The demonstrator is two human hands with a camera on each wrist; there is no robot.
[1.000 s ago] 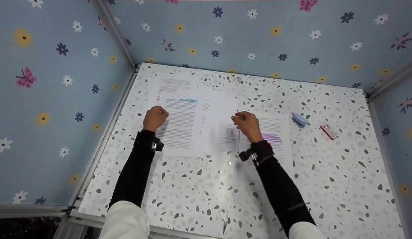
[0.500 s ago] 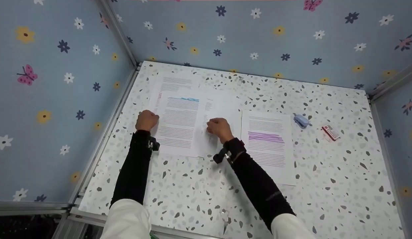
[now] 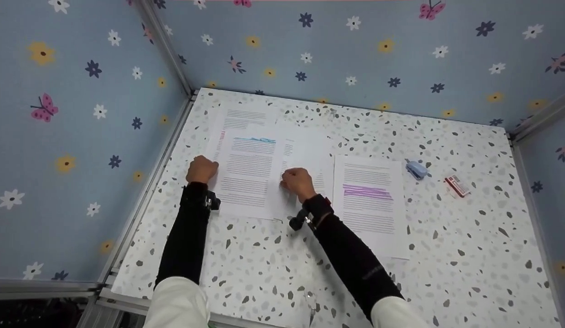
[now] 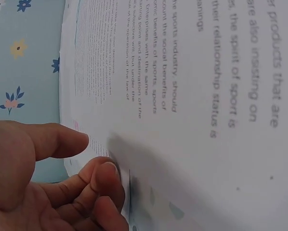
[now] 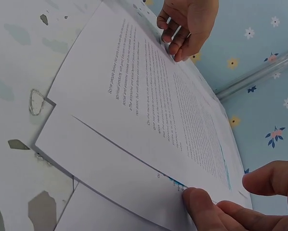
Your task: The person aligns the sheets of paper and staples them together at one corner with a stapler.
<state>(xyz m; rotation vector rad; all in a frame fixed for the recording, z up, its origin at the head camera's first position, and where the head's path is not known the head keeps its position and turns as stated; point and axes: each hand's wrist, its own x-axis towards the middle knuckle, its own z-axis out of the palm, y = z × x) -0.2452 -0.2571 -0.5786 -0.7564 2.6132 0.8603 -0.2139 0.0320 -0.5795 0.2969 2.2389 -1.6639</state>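
Note:
A printed sheet with a blue-marked line (image 3: 246, 209) lies on top of other pages at the left of the speckled table. At its left edge is my left hand (image 3: 202, 170); in the left wrist view its fingertips (image 4: 108, 178) are bent against the paper edge, with the thumb apart from them. My right hand (image 3: 299, 183) is at the sheet's right side. The right wrist view shows its fingertip (image 5: 199, 202) touching the edge beside the blue mark, thumb lifted away. Under the top sheet, another page (image 5: 100, 159) sticks out.
To the right lies a separate sheet with purple highlighting (image 3: 369, 246). Beyond it are a small light-blue stapler (image 3: 417, 169) and a red-and-white box (image 3: 457, 186). More printed pages (image 3: 250, 114) spread behind the top sheet. Flowered panels (image 3: 328, 45) enclose the table.
My right hand has moved left from beside the purple-marked sheet to the top sheet's right side. My left hand has shifted slightly left and nearer me. Both have barely moved over the last half second.

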